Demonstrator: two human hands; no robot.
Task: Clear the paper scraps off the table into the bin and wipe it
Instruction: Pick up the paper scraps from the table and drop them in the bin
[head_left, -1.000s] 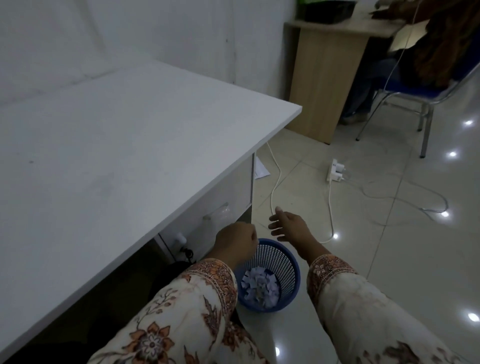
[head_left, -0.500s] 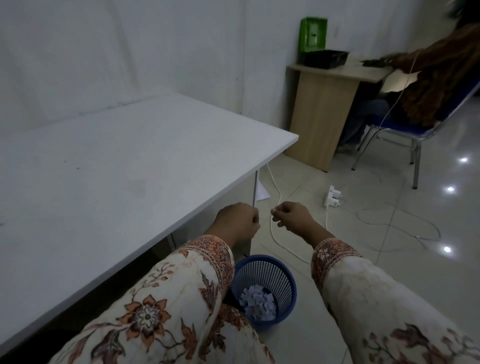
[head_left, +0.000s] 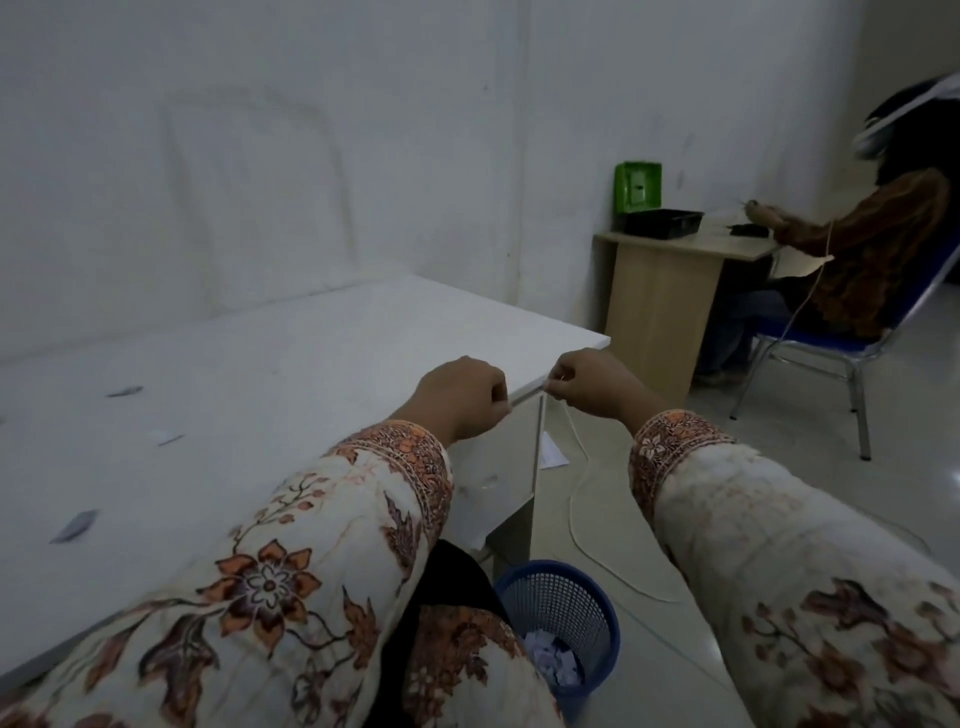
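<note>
Fingers of left hand (head_left: 465, 397) & right hand (head_left: 589, 387) curled, empty, above bin (head_left: 605, 623).

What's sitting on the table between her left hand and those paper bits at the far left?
Nothing: the head view shows bare white table between the left hand and the paper scraps.

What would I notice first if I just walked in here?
Probably the two hands, left and right, with flowery sleeves, held up close together at the corner of the white table. Below them on the floor stands a blue bin with paper scraps inside. A few scraps lie on the table's left side.
</note>
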